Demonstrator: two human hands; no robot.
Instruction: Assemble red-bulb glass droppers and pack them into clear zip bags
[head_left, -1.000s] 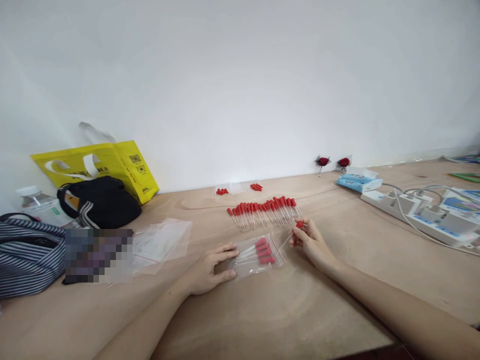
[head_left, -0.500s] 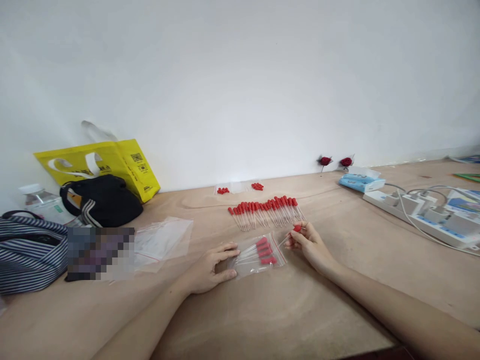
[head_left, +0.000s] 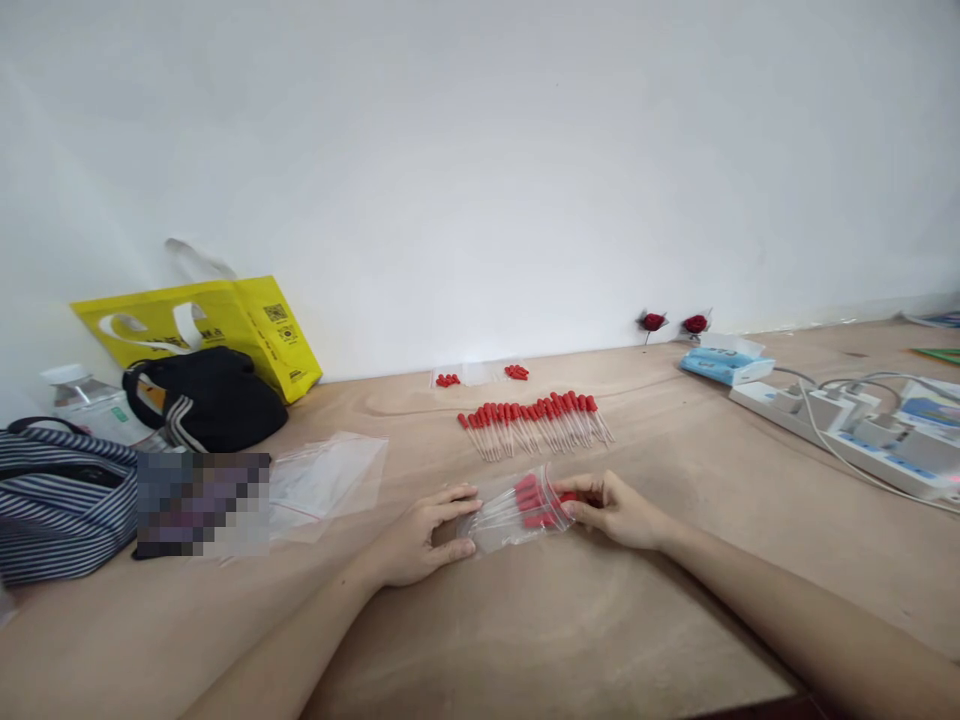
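The grip of the right hand [head_left: 621, 510] pinches a thin, red-bulbed clear stick [head_left: 568, 497] at the mouth of a transparent plastic bag [head_left: 493, 537]; that of the left hand [head_left: 420, 537], spread apart, touches its left end. The bag lies in from the front edge of the pale wooden counter [head_left: 525, 640].

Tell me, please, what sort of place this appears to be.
Most likely a small workroom, perhaps at home: red-topped tubes in a row, clear bags and a power strip share one wooden tabletop.
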